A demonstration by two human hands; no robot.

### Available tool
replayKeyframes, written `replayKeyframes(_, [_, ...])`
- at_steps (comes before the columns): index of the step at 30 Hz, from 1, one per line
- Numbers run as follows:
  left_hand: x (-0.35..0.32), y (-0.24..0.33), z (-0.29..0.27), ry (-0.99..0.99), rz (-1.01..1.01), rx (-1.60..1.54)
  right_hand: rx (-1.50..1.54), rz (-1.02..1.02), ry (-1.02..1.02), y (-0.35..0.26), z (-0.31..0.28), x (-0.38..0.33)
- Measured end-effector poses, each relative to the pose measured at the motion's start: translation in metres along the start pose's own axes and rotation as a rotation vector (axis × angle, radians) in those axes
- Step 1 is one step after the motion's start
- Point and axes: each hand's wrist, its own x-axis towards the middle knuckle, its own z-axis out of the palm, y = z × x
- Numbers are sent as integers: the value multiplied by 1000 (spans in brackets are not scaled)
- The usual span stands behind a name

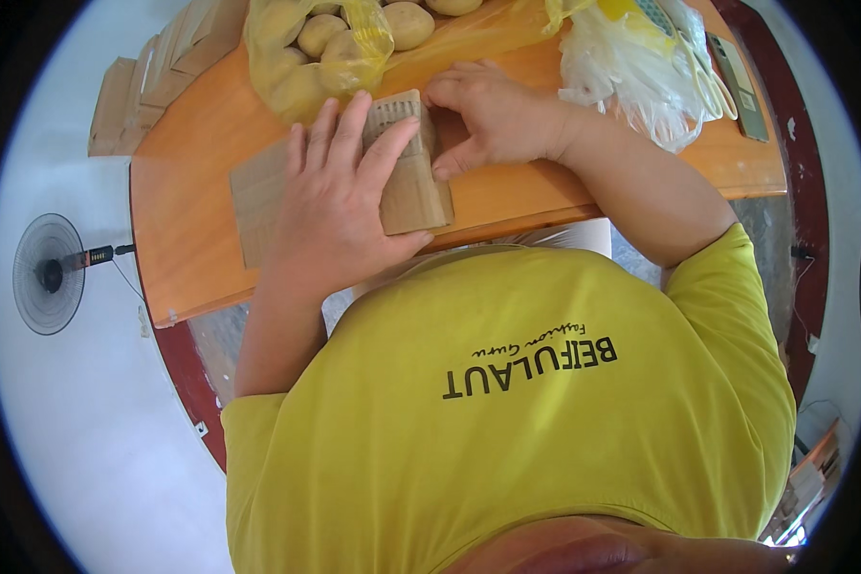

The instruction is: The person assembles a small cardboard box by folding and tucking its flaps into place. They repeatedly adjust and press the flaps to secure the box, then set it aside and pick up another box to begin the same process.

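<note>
A small brown cardboard box point(413, 191) lies near the table's front edge, with a printed patch at its far end. To its left a flat cardboard panel point(263, 196) lies on the table, partly under my left hand; whether it joins the box I cannot tell. My left hand point(335, 187) rests across the box with fingers spread, index finger on the top and thumb by the near end. From the right side, my right hand point(497, 115) grips the box, its bent fingers at the far corner and its thumb lower along the side.
Beyond the box, a yellow plastic bag point(306, 91) holds several potatoes point(409, 26). White plastic bags point(631, 72) and a phone-like flat object point(737, 86) lie at the right. Cardboard boxes point(163, 72) stand at the left edge of the orange table point(191, 230). A fan point(50, 275) is farther left.
</note>
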Motion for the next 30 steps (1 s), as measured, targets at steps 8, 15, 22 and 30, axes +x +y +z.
replayKeyframes(8, [-1, 0, 1, 15, -4, -9, -48, -18, 24, -1, 2, 0])
replayKeyframes(15, [-1, 0, 3, 29, -3, -17, -38, -55, -9, 1, -3, -2])
replayKeyframes(22, [0, 1, 1, 11, -5, -5, -92, -24, 54, -2, 5, -1])
replayKeyframes(30, [-3, 0, -3, -34, -16, -35, -107, -45, 34, -2, 2, 0])
